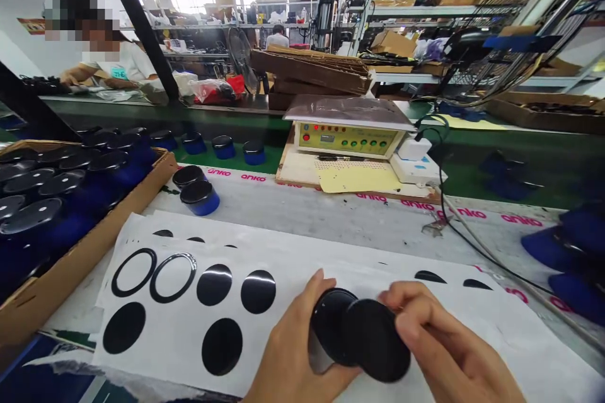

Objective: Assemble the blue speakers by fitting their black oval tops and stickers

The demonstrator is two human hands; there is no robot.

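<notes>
My left hand [295, 340] is wrapped round a round part with a black top [331, 321], its top facing me. A flat black disc [382, 343] is pinched at its right edge by the fingers of my right hand [439, 334]. This disc overlaps the right side of the part's top; whether they touch I cannot tell. Below both hands lies a white sheet [174, 340] carrying several black round stickers [222, 346] and two black rings [135, 272].
On the left, a cardboard box [127, 208] holds several blue, black-topped cylinders. Two more cylinders [200, 197] stand beside it, and others line the green belt [265, 170]. Behind is a control box [347, 138] with cables. A person [127, 60] sits at the far left.
</notes>
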